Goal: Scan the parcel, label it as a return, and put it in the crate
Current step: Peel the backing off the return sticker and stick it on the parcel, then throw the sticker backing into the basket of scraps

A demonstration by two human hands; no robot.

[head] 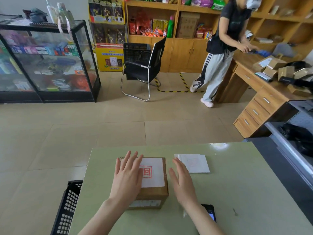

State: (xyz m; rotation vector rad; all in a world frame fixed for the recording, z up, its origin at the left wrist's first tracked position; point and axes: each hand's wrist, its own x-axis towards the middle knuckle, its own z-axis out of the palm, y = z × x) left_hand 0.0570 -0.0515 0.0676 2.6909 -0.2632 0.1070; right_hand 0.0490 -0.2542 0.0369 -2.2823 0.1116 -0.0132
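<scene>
A brown cardboard parcel sits on the pale green table. A white label with a red square stamp lies on its top. My left hand rests flat on the left part of the parcel's top, fingers spread, partly over the label. My right hand is open, held just beside the parcel's right side; contact is unclear. A black perforated crate stands on the floor at the table's left edge. A dark phone-like scanner lies on the table behind my right wrist.
A small stack of white labels lies right of the parcel. A black and grey counter borders the table on the right. Across the tiled floor stand a black chair, a glass display case and a person at a wooden desk.
</scene>
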